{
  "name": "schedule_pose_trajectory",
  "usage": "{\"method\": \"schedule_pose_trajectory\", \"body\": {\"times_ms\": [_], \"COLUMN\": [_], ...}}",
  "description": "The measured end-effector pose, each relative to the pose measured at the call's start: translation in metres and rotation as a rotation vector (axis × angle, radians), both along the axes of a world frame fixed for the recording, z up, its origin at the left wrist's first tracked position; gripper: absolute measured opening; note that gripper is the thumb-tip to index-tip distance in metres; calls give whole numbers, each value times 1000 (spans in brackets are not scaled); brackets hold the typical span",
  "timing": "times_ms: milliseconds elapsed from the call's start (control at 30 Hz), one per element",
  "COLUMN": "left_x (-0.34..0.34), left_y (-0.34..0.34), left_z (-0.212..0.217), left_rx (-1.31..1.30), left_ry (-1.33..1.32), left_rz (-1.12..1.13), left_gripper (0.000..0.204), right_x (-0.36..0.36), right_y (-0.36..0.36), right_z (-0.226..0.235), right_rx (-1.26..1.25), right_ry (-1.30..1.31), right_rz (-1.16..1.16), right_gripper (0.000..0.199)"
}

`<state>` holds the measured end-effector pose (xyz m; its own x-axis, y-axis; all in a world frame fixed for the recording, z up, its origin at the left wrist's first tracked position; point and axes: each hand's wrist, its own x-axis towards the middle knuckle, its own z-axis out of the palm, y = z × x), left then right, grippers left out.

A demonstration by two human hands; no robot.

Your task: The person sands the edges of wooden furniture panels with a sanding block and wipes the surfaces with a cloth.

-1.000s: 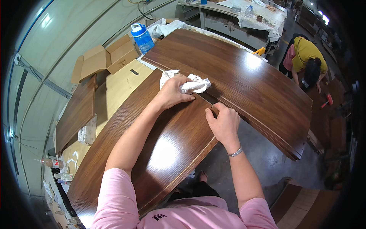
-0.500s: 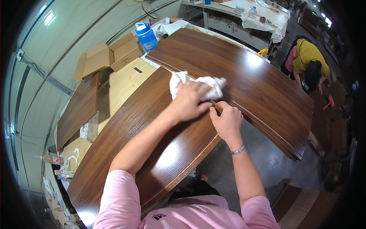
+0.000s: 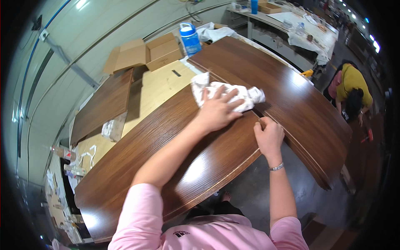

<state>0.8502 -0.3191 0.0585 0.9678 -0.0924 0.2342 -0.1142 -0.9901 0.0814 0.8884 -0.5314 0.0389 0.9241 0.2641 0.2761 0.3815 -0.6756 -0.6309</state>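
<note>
A white cloth [image 3: 249, 95] lies bunched on the far end of a dark brown wooden panel [image 3: 154, 133]. My left hand [image 3: 217, 110] presses down on the cloth, its fingers spread apart. My right hand [image 3: 270, 135] is closed on the corner of the same panel, thumb on top and fingers curled at the edge; the fingertips are partly hidden. A second brown panel [image 3: 279, 79] lies beyond, with a grooved edge and a narrow dark gap between it and the first near my hands.
Behind the panels are an open cardboard box [image 3: 164, 56] and a blue bottle [image 3: 190, 39]. A smaller brown board [image 3: 104, 108] rests tilted at left, beside plastic bottles [image 3: 62, 153]. A person in yellow [image 3: 354, 85] bends over at far right. A cluttered worktable [image 3: 287, 29] stands behind.
The left hand has flattened and spread its fingers over the cloth. My right hand stays at the panel's corner, which now sits slightly apart from the far panel. The whole view has shifted.
</note>
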Motion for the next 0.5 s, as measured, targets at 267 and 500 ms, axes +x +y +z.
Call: {"method": "schedule_pose_trajectory", "body": {"times_ms": [267, 500], "left_x": [-76, -389], "left_y": [136, 226], "left_z": [-8, -17], "left_rx": [-139, -236], "left_ry": [82, -65], "left_rz": [604, 1177], "left_gripper": [51, 40], "right_x": [-1, 0], "right_y": [6, 6], "right_z": [5, 1], "right_rx": [-12, -33], "right_ry": [12, -13], "right_rz": [20, 10], "right_gripper": [22, 23]}}
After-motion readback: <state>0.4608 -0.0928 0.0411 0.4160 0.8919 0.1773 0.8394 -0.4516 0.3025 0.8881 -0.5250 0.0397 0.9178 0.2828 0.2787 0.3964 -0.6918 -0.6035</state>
